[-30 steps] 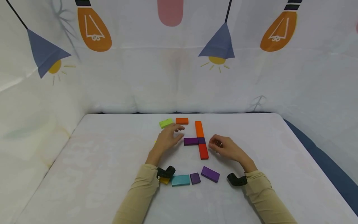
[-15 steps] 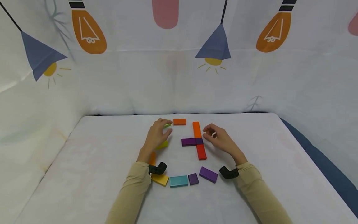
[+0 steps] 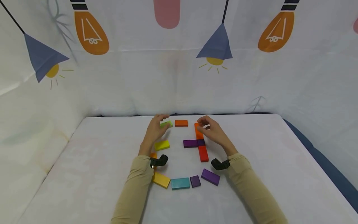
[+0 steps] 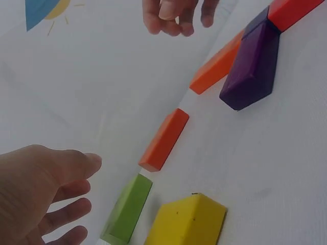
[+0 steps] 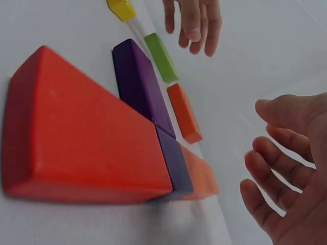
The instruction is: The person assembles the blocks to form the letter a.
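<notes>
My left hand [image 3: 154, 129] hovers at the far left of the blocks, its fingers relaxed and holding nothing. Closest to it is a light green block [image 4: 127, 209], partly hidden by that hand in the head view. Above the upper end of an orange block [image 3: 199, 135] is my right hand [image 3: 214, 132], with loosely bent fingers that grip nothing. That orange block lines up with a small dark purple block [image 3: 201, 142] and a red block [image 5: 92, 138]. A longer purple block [image 3: 190, 143] joins the line from the left. Another orange block [image 3: 181, 123] lies between the hands.
A yellow block [image 3: 162, 145] lies below the green one. Along the near side are a golden-yellow block [image 3: 161, 180], a teal block [image 3: 180, 183], a small purple block [image 3: 195, 181] and a tilted purple block [image 3: 210, 177]. My left wrist partly covers another orange block [image 3: 153, 155].
Both hands have moved toward the table's far edge. The left has also shifted left, uncovering the yellow block; the right has come inward over the orange block. The blocks lie as before.
</notes>
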Action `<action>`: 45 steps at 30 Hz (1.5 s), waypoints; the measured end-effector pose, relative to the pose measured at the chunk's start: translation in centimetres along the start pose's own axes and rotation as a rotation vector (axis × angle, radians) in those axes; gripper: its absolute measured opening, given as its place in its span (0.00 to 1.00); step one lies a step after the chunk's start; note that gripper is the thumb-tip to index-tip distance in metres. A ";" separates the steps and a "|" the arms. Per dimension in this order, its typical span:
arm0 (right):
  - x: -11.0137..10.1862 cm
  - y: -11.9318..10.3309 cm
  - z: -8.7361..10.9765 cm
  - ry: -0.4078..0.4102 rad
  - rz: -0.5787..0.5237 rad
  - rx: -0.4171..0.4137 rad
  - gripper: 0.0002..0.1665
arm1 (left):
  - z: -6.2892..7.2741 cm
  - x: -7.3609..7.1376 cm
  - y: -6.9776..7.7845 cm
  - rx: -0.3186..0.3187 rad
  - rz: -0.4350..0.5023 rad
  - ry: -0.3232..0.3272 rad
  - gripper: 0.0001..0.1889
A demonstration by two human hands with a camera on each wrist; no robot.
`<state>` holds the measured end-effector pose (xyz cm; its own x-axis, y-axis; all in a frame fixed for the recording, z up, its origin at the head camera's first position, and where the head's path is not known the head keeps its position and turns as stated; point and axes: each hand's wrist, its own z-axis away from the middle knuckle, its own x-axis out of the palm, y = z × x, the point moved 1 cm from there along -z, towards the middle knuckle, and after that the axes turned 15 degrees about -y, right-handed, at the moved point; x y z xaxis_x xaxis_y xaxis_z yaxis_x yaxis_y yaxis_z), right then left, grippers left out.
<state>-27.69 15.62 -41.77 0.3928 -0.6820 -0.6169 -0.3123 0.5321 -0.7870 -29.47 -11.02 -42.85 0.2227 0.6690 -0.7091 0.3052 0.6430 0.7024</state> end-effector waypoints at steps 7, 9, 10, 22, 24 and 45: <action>0.8 0.0 -1.8 -0.005 -0.011 0.010 0.24 | -0.2 0.7 -0.9 -0.018 0.022 -0.003 0.21; 0.9 -0.1 -2.2 -0.009 0.015 -0.002 0.25 | -0.3 0.9 -1.0 -0.032 0.035 -0.006 0.22; 1.0 -0.2 -2.5 -0.012 0.033 -0.009 0.25 | -0.4 1.0 -1.1 -0.041 0.035 -0.009 0.23; 1.7 -1.4 -4.3 -0.091 0.213 0.032 0.28 | -0.4 1.4 -1.6 -0.101 0.053 -0.045 0.26; 1.7 -1.3 -4.7 -0.110 0.251 0.043 0.29 | -0.3 1.3 -1.6 -0.109 0.060 -0.053 0.26; 3.0 -1.2 -7.9 -0.216 0.497 0.123 0.29 | -0.4 1.3 -2.4 -0.178 -0.011 -0.069 0.24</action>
<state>-32.96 8.93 -42.66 0.3966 -0.2225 -0.8906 -0.4068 0.8271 -0.3878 -30.30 -11.56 -45.44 0.2853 0.6381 -0.7152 0.1407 0.7102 0.6898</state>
